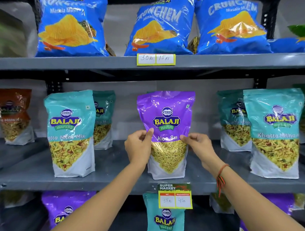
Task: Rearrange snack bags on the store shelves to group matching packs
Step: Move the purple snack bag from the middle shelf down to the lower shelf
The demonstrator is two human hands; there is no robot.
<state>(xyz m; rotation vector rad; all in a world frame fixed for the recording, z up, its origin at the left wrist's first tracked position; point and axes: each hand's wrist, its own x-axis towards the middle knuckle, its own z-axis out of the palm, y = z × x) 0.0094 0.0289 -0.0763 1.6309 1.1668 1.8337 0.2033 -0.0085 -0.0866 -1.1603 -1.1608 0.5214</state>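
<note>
A purple Aloo Sev bag (166, 114) stands upright at the middle of the grey middle shelf (111, 179). My left hand (138, 146) pinches its left edge and my right hand (198, 146) pinches its right edge, both at mid height. Teal Khatta Mitha Mix bags stand on the same shelf: one at the left (70, 133) with another behind it (103, 118), and two at the right (275, 133) (234, 120). On the shelf below, a purple bag (62, 209) sits at the left and a teal bag (164, 221) in the middle.
Three blue Crunchem chip bags (160, 29) fill the top shelf. A brown-topped bag (14, 115) stands at the far left of the middle shelf. Price tags (156, 59) (174, 196) hang on the shelf edges. Bare shelf lies on either side of the purple bag.
</note>
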